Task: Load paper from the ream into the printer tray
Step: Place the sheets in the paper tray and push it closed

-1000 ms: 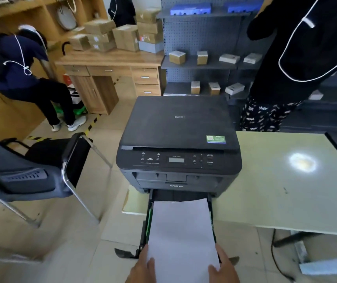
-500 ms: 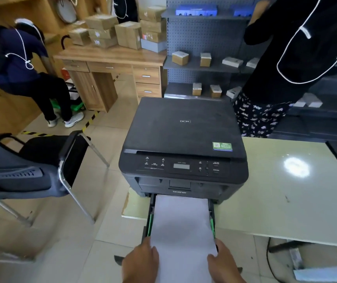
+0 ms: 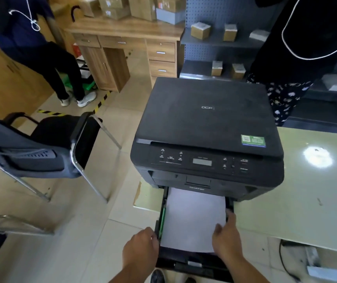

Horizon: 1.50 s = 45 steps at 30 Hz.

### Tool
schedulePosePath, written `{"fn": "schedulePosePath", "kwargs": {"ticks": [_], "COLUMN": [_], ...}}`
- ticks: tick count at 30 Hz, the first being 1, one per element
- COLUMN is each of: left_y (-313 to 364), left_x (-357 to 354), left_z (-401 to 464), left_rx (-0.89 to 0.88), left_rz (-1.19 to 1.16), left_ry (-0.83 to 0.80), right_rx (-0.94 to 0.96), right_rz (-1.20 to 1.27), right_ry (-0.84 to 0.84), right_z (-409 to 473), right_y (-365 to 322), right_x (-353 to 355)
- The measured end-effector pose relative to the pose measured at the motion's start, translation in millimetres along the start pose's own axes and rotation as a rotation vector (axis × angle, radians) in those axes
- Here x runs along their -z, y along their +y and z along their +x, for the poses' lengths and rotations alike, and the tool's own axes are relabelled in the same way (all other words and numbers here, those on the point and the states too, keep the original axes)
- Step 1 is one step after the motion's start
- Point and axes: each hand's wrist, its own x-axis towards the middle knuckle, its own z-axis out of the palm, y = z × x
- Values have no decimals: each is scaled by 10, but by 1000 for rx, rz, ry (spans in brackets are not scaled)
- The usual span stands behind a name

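Note:
A black printer (image 3: 206, 127) stands at the left end of a pale green table (image 3: 298, 193). Its paper tray (image 3: 192, 262) is pulled out toward me, past the table edge. A stack of white paper (image 3: 194, 219) lies flat inside the tray, its far end under the printer. My left hand (image 3: 141, 250) grips the tray's left wall near the front. My right hand (image 3: 224, 237) rests on the paper's right front corner, fingers along the tray's right side. No ream is in view.
A grey office chair (image 3: 41, 148) stands on the tiled floor to the left. One person in black (image 3: 306, 48) stands behind the table's far right, another (image 3: 41, 58) by a wooden desk (image 3: 126, 37) at the back left. Grey shelves (image 3: 214, 41) hold small boxes.
The paper has slid further into the tray and now lies down in it. My hands moved from the paper's near edge to the tray's sides. The view dipped closer.

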Motion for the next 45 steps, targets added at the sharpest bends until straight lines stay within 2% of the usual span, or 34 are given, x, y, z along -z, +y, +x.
{"fn": "schedulePosePath", "kwargs": {"ticks": [6, 9, 11, 13, 17, 22, 26, 33, 41, 45], "left_y": [-57, -34, 16, 69, 113, 148, 196, 81, 71, 121], "left_x": [-12, -25, -30, -51, -84, -125, -175, -313, -366, -290], "left_z": [130, 195, 259, 312, 360, 375, 341, 387, 412, 316], "left_rx": [47, 45, 13, -42, -66, -63, -14, -71, -142, -146], "left_rz": [-76, -123, -142, -124, -73, 9, -17, -8, 25, -29], "left_ry": [36, 63, 71, 45, 37, 118, 144, 154, 153, 92], "right_rx": [-88, -26, 40, 46, 25, -44, -45, -33, 6, 26], "right_rz": [-83, -310, -428, -407, -396, -281, -285, -202, -257, -271], "right_ry": [2, -40, 58, 160, 112, 202, 223, 187, 150, 100], "right_z": [111, 90, 80, 62, 24, 95, 90, 155, 150, 98], "right_y": [-7, -17, 20, 122, 331, 364, 366, 412, 417, 378], "right_x": [-155, -80, 100, 253, 243, 196, 178, 180, 184, 228]}}
